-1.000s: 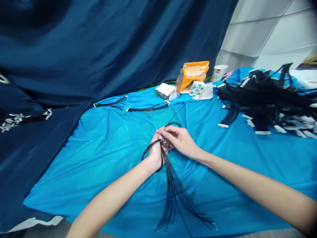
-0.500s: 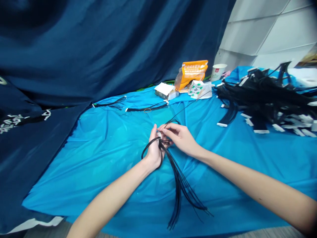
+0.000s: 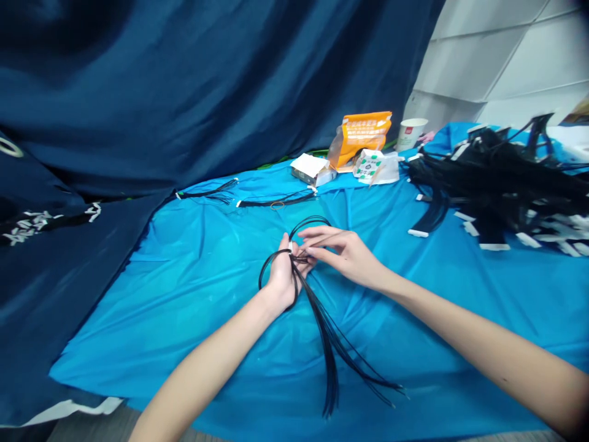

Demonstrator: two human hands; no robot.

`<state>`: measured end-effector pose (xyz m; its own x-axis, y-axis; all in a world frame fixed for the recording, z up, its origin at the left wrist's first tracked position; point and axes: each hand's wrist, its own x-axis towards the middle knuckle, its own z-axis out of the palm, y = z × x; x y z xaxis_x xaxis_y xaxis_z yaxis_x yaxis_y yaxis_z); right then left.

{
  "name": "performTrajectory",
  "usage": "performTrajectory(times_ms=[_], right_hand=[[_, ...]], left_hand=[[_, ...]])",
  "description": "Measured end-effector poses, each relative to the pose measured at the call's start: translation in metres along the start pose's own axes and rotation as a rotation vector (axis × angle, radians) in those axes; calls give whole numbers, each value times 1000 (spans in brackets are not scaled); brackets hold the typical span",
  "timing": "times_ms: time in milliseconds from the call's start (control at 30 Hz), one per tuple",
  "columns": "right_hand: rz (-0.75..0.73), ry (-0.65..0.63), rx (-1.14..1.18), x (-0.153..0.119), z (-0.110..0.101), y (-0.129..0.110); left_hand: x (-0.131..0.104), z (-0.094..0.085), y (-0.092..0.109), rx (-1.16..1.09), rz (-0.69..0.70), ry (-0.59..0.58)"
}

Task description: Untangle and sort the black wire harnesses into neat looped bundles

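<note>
A bundle of thin black wires [image 3: 324, 334] hangs from my left hand [image 3: 278, 279], its loose ends fanning down over the blue cloth. The fingers are wrapped round it near a small white connector [image 3: 290, 246]. Some wires curve in a loop round the thumb side, others arch above the fingertips. Just to the right, my right hand [image 3: 356, 258] pinches at the wires with thumb and forefinger close to the connector; its other fingers are partly extended. The exact wire between the fingertips is too small to make out clearly.
Blue cloth [image 3: 207, 288] covers the surface. Two wire harnesses lie behind, one [image 3: 276, 201] with an orange band. A small box [image 3: 310, 169], an orange pouch [image 3: 365, 132], a white-green packet [image 3: 368, 164] and a paper cup [image 3: 409, 134] stand farther back. Black harnesses [image 3: 501, 172] pile up right.
A long wire that stretched up and right from my right hand no longer shows there. More wire now arches above the fingers. My right hand has shifted slightly right; the view has turned a little.
</note>
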<state>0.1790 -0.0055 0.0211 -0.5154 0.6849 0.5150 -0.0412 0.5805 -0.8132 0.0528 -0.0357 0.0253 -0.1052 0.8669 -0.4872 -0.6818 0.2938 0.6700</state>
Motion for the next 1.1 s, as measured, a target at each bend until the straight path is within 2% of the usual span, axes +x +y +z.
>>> performTrajectory(times_ms=[133, 200, 367, 467, 633, 800, 933, 1000, 1100], right_hand=[[-177, -245, -93, 0, -11, -8], [-235, -316, -147, 0, -12, -10], [-292, -246, -266, -5, -5, -7], [-414, -211, -438, -8, 0, -1], [-646, -238, -809, -12, 5, 6], [-753, -175, -875, -12, 5, 6], [-733, -161, -822, -13, 5, 9], [-645, -142, -735, -13, 5, 11], [-449, -81, -466, -12, 7, 11]], left_hand=[[1, -1, 6, -49, 6, -79], [2, -2, 6, -43, -4, -96], [2, 0, 2, 2, -36, -50], [2, -1, -1, 11, -83, -22], [3, -2, -3, 13, -120, 29], [3, -1, -1, 14, -126, 26], [2, 1, 0, 38, -133, 1], [2, 1, -1, 45, -148, -9], [6, -1, -2, 41, -136, 14]])
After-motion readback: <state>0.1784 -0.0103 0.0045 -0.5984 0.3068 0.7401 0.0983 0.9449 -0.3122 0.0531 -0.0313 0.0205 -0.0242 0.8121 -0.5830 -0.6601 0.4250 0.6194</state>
